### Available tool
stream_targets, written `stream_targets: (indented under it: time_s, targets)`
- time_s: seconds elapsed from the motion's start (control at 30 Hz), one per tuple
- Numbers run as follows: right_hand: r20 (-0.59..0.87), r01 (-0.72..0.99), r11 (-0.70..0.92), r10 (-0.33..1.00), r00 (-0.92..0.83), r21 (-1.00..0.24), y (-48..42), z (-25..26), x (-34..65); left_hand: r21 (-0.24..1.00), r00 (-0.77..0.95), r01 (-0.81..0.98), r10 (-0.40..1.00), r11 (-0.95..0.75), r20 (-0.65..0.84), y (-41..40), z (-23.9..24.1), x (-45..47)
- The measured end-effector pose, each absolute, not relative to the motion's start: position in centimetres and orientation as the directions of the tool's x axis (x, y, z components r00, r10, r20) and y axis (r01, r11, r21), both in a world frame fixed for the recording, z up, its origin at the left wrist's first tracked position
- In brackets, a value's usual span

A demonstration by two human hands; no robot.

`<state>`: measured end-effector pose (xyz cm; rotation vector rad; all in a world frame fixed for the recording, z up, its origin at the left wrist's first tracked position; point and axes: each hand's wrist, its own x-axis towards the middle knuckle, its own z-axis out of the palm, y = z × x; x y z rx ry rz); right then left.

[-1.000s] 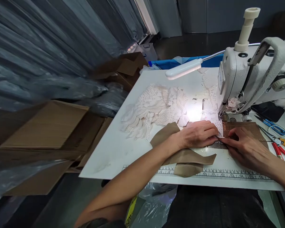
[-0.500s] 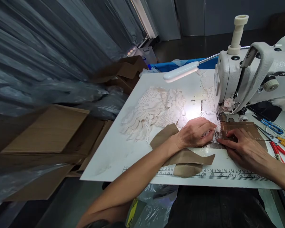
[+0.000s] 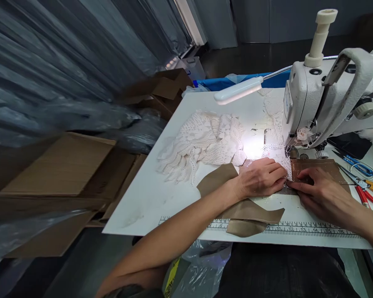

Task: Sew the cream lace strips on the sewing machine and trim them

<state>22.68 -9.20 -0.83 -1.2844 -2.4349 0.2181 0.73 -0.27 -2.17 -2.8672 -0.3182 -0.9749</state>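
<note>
White lace fabric [image 3: 281, 160] runs under the needle area of the white sewing machine [image 3: 301, 99]. My left hand [image 3: 261, 178] is closed on the lace's near edge, its fingertips bent down and partly hidden. From the other side, my right hand [image 3: 321, 192] pinches the same edge between thumb and forefinger, close to the left fingertips. Beneath both hands lies a shiny brown plate [image 3: 318, 167], at the front of the machine. Brown sheet pieces [image 3: 251, 210] lie under and beside my left forearm.
A pile of lace pieces [image 3: 205, 145] spreads over the white table [image 3: 143, 207] on the left. A lamp [image 3: 238, 90] shines above. Blue-handled scissors [image 3: 357, 163] and yellow- and red-handled tools [image 3: 362, 182] lie right. Cardboard boxes [image 3: 59, 165] stand beyond the left edge.
My left hand has moved slightly towards me, drawing the lace edge nearer and closing up to the right fingertips. The right hand stays almost in place. The view has shifted a little.
</note>
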Motion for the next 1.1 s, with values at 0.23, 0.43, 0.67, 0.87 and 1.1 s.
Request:
stream_targets:
  time_s: [0.23, 0.43, 0.67, 0.87, 1.1]
  targets:
    - [0.111, 0.803, 0.302, 0.951, -0.287, -0.514, -3.9, 0.3, 24.1, -0.127, 0.805, 0.195, 0.084, -0.973, 0.587, -0.1, -1.9, 0.5]
    - [0.219, 0.836, 0.327, 0.942, -0.254, -0.441, -4.5, -0.8, 23.6, -0.144, 0.794, 0.2, 0.075, -0.969, 0.603, -0.2, -2.0, 0.4]
    - [0.211, 0.789, 0.58, 0.812, -0.543, -0.201, -5.1, -1.7, 24.3, -0.152, 0.805, 0.209, 0.082, -0.966, 0.588, -0.3, -2.0, 0.4]
    - [0.204, 0.794, 0.582, 0.81, -0.549, -0.175, -5.2, -1.3, 24.1, -0.069, 0.781, 0.276, 0.182, -0.959, 0.597, -0.6, -2.3, 0.5]
    - [0.237, 0.829, 0.546, 0.827, -0.51, -0.122, -5.3, -2.2, 23.9, -0.011, 0.793, 0.308, 0.25, -0.951, 0.555, -0.5, -2.3, 0.4]
